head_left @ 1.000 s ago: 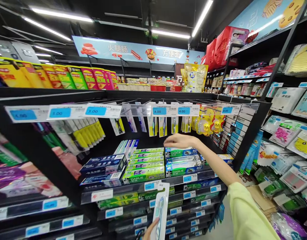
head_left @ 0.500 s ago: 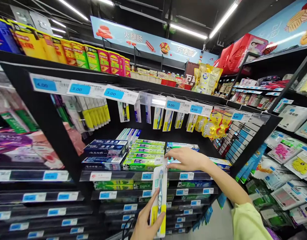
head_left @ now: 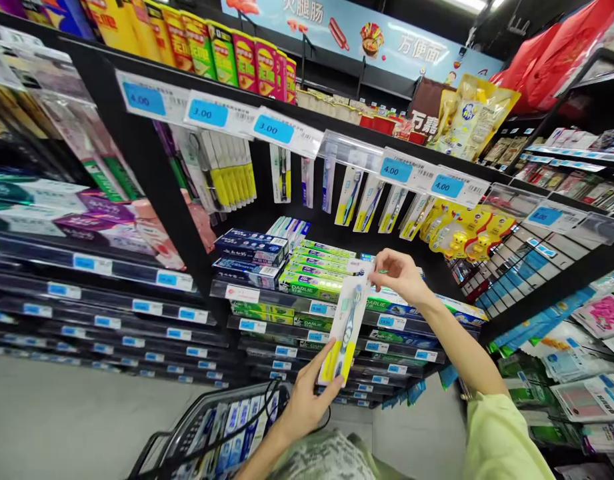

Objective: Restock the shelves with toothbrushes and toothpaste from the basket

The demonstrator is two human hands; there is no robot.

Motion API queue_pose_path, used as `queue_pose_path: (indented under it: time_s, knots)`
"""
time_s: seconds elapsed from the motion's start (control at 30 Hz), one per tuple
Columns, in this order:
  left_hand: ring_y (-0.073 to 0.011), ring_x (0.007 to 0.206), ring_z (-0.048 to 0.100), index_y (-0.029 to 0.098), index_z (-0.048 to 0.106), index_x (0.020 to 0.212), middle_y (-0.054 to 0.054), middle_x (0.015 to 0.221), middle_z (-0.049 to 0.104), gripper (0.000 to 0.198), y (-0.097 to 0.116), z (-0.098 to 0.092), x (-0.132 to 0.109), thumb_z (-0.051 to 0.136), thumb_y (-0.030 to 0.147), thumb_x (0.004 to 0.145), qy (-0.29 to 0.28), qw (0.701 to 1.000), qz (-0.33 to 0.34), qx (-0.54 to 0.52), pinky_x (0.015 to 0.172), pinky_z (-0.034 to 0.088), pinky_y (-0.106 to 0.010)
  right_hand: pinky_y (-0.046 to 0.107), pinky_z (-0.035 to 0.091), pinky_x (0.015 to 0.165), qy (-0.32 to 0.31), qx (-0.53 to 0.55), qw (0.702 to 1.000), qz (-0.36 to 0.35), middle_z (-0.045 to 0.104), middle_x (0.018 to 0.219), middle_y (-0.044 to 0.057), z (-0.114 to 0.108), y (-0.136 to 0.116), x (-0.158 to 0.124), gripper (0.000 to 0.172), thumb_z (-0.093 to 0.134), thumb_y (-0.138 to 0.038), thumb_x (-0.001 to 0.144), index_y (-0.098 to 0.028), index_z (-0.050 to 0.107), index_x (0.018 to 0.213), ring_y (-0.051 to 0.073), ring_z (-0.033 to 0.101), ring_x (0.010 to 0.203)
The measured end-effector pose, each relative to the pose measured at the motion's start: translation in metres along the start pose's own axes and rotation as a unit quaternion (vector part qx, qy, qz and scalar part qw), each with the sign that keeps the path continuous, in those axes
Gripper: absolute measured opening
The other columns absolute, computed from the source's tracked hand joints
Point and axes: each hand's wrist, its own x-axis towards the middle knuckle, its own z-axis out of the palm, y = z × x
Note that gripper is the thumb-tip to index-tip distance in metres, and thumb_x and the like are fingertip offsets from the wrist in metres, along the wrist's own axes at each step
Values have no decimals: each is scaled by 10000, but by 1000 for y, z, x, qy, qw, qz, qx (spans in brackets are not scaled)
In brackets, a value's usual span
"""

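Toothbrush (head_left: 351, 317), one, carded (yellow lower end), tilted, in front of the toothpaste boxes (head_left: 311, 287). Left grip (head_left: 307, 401): pinching lower part. Right grip (head_left: 401, 275): pinching top edge.

Toothbrush pack (head_left: 347, 320) partly hides left hand (head_left: 305, 402).

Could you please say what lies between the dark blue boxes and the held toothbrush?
The head view shows green DARLIE boxes between the dark blue boxes and toothbrush.
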Motion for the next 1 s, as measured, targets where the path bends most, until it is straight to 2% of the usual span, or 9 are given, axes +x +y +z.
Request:
queue_pose_path:
  time_s: [0.1,0.2,0.27,0.33,0.43,0.53,0.63,0.77,1.0]
  knots:
    - [-200,754,748,160,572,1485,-108,956,808,606,3,0,-1,590,474,967,-22,998,-13,-51,750,640,-312,243,531,514,71,38,997,-1,628,681,-58,-9,4,4,374,921,-362,684,-212,600,802,110,595,546]
    - [-181,672,719,162,578,1483,-71,813,782,587,5,1,-1,586,462,979,-31,997,-6,-68,699,634,-293,237,525,545,90,84,991,44,673,741,-49,-10,13,2,406,921,-358,684,-222,649,953,114,611,589]
    - [-188,677,722,202,609,1462,-82,863,792,567,4,2,-1,610,477,966,-33,998,-4,-61,687,636,-290,240,527,594,82,96,989,73,707,805,-21,-3,21,-3,397,906,-391,714,-213,686,993,120,629,651]
    - [-193,698,733,257,639,1435,-115,1039,801,535,2,4,-1,622,496,957,-47,998,-10,-51,672,637,-286,243,520,635,84,89,989,79,714,823,3,6,29,-7,347,871,-449,759,-191,725,939,123,627,690]
    - [-195,762,747,312,599,1471,-126,1208,770,516,0,5,1,577,492,987,-82,996,-7,-39,730,641,-296,252,506,639,125,82,987,65,697,782,10,10,32,-4,375,825,-532,787,-186,745,908,136,614,686]
    - [-210,868,756,350,510,1535,-134,1370,700,530,0,4,3,512,479,1021,-102,994,-6,-39,803,643,-318,251,490,592,216,63,974,7,678,765,4,-8,20,9,462,807,-625,756,-200,726,917,141,593,652]
    - [-252,1000,753,381,538,1509,-127,1479,625,503,-2,2,4,512,488,1018,-105,992,-22,-61,785,650,-312,244,474,566,299,-23,950,-91,646,736,-4,-38,-2,24,498,755,-693,776,-208,699,874,138,562,631]
    - [-267,1019,753,372,615,1443,-123,1345,703,447,-9,2,5,527,467,1015,-94,991,-9,-94,716,656,-286,255,502,655,342,-153,905,-202,639,761,-4,-70,-25,40,445,732,-658,824,-218,674,859,158,593,722]
    - [-271,1026,761,339,699,1352,-122,1195,762,380,-22,2,7,547,412,1011,-61,991,57,-102,673,647,-247,311,531,681,387,-180,861,-276,681,750,24,-86,-30,55,426,760,-617,801,-203,688,869,197,661,744]
